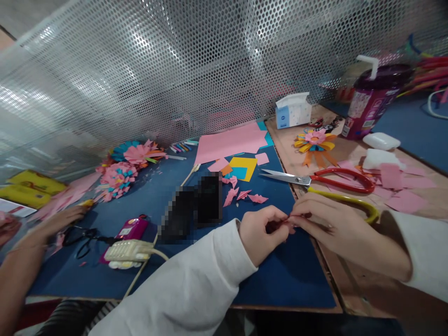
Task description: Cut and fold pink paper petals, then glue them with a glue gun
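My left hand (262, 235) and my right hand (338, 231) meet over the blue tabletop, fingertips pinched together. Whatever sits between them is small and mostly hidden by the fingers. Just beyond lie several folded pink paper pieces (258, 199). Scissors (301, 179) with one red and one yellow handle rest open beside my right hand, blades pointing left. Farther off are a yellow paper square (250, 164), a small pink square (262, 158) and a large pink sheet (229, 142).
A cup with a straw (371, 102), tissue pack (293, 111), paper flower (315, 142) and pink scraps (408, 198) stand or lie right. Left are paper flowers (121, 179), a power strip (128, 252) and another person's hand (72, 217). A perforated metal screen (157, 70) borders the back.
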Tool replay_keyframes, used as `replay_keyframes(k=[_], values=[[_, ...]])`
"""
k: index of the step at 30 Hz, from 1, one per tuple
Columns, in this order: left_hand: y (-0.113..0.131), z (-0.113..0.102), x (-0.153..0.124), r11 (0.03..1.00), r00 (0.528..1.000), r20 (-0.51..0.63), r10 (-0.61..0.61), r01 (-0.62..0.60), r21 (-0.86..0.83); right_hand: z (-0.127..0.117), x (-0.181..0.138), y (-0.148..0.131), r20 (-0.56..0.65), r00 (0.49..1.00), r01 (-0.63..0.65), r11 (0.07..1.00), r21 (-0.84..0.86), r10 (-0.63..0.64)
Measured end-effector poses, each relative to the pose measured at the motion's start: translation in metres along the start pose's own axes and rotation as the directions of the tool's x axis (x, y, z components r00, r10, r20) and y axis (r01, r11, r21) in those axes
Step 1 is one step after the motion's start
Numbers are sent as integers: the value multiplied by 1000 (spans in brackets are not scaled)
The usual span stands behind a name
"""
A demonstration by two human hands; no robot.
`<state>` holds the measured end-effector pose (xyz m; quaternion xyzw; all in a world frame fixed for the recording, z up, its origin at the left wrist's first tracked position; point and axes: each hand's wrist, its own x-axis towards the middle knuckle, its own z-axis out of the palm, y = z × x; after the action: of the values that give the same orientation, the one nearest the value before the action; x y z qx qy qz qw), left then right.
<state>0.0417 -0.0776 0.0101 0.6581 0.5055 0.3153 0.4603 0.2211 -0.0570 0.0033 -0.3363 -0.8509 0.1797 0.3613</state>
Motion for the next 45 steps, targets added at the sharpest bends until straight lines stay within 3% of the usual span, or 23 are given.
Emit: replay_keyframes(k=[13, 19, 26, 32, 45], values=[[0, 1, 0, 996, 999, 7, -52, 52, -71, 2, -1, 4, 88, 991, -105, 988, 115, 96], [3, 0, 0, 997, 998, 22, -63, 64, -40, 2, -1, 4, 76, 995, -74, 994, 86, 68], [-2, -1, 12, 925, 992, -30, -122, 103, -365, -1, -1, 4, -49, 999, -19, 1000, 25, 20], [-1, -3, 15, 892, 990, -42, -137, 105, -439, 1, 3, 6, -83, 993, -85, 996, 36, 88], [1, -4, 17, 828, 974, -56, -221, 157, -539, 3, 0, 5, -196, 974, 101, 992, -77, -115]])
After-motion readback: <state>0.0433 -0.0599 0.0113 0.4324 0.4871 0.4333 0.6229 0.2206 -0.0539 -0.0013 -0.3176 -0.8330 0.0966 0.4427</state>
